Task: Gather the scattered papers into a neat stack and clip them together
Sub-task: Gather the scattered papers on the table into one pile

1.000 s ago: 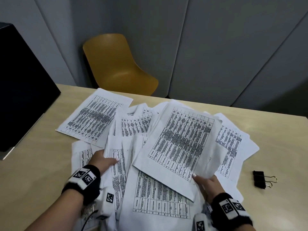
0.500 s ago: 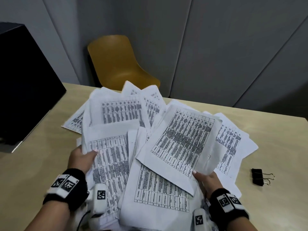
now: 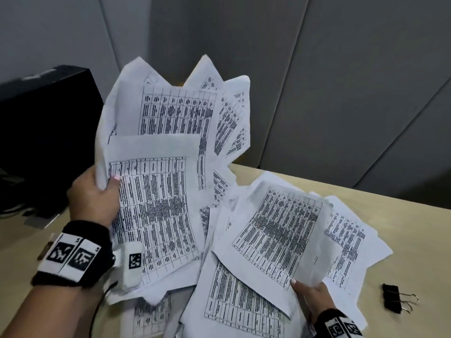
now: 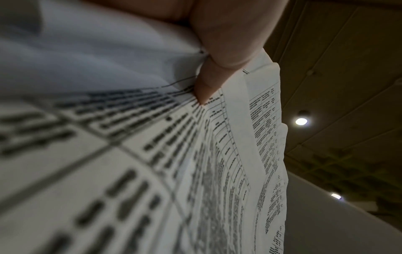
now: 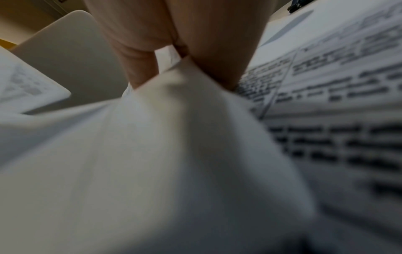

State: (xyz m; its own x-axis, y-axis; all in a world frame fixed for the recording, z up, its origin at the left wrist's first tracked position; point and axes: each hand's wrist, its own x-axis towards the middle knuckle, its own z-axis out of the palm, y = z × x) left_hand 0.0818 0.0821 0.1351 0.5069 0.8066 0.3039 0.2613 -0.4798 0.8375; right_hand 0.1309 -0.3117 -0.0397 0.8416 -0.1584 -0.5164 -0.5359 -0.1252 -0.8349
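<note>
My left hand (image 3: 97,193) grips a fanned bunch of printed sheets (image 3: 166,147) by its left edge and holds it up off the table, thumb (image 4: 206,82) pressed on the top page. My right hand (image 3: 310,298) pinches the near corner of another printed sheet (image 3: 278,235), lifted slightly over the loose papers (image 3: 244,301) still spread on the table. In the right wrist view the fingers (image 5: 139,68) close on the white paper (image 5: 174,137). A black binder clip (image 3: 393,298) lies on the table to the right of the papers, apart from both hands.
The light wooden table (image 3: 415,228) has bare room at the right and far left. A black box-like object (image 3: 44,132) stands at the left edge. Grey wall panels (image 3: 341,93) rise behind the table.
My left hand has raised its bunch of sheets higher and more upright, hiding the yellow chair. My right hand keeps its hold on the same sheet, nearly still.
</note>
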